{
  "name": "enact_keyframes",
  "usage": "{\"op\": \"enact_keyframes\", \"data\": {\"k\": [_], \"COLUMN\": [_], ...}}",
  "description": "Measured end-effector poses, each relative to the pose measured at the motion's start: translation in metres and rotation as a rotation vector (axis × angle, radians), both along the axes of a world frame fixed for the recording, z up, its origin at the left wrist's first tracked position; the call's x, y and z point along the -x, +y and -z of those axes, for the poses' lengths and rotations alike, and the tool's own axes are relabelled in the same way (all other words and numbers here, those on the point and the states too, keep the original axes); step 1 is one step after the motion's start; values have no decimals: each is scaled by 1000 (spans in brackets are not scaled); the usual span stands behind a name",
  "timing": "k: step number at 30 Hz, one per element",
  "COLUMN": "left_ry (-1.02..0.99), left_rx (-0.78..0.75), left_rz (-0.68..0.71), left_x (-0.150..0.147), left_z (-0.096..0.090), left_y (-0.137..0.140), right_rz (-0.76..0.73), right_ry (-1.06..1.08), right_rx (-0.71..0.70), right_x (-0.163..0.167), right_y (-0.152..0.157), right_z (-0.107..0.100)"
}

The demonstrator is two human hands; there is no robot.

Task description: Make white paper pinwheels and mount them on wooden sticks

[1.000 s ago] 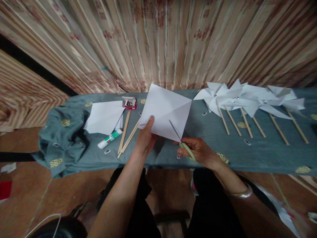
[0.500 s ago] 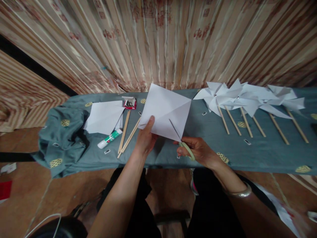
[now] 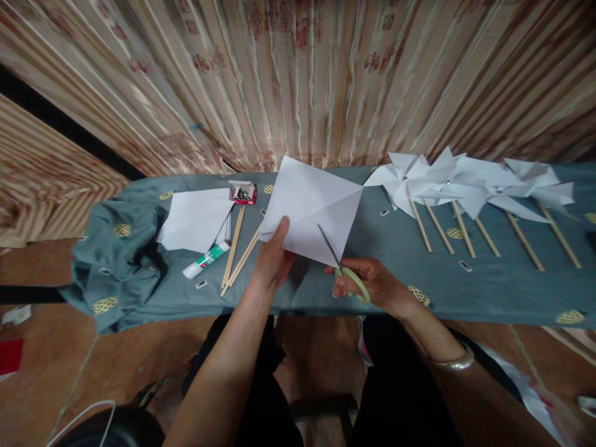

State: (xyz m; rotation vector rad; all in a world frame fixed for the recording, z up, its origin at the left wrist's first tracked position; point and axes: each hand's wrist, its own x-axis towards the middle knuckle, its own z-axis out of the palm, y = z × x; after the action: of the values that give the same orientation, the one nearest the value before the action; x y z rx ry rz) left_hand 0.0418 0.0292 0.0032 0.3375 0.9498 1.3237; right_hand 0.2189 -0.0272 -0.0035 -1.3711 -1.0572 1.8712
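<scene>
A creased white square of paper (image 3: 310, 198) is held up over the cloth-covered table. My left hand (image 3: 275, 254) pinches its lower left corner, thumb on top and the fingers underneath. In my right hand (image 3: 372, 282) are scissors (image 3: 357, 284) with pale green handles, gripped by the loops. Their blades lie at the lower right corner of the paper, one of them visible on top along the diagonal crease. The other blade is hidden beneath the sheet.
To the left lie a stack of white paper (image 3: 198, 217), a glue stick (image 3: 207, 259), several wooden sticks (image 3: 235, 245) and a small red box (image 3: 244, 194) of metal pins. Several white paper pinwheels (image 3: 405, 178) on sticks lie to the right. A striped curtain (image 3: 298, 81) hangs behind.
The scissors' handles have spread slightly apart in my right hand. The paper's right corner has shifted a little to the right; my left hand stays nearly in place.
</scene>
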Motion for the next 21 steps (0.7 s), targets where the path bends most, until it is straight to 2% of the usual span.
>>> {"op": "enact_keyframes", "data": {"k": [5, 21], "left_ry": [-25, 3], "left_rx": [20, 1], "left_rz": [-23, 13], "left_x": [0, -3], "left_z": [-2, 0], "left_y": [0, -2], "right_rz": [6, 40], "right_ry": [-11, 24], "right_rx": [33, -32], "right_x": [0, 2], "right_y": [0, -2], "right_z": [-2, 0]}}
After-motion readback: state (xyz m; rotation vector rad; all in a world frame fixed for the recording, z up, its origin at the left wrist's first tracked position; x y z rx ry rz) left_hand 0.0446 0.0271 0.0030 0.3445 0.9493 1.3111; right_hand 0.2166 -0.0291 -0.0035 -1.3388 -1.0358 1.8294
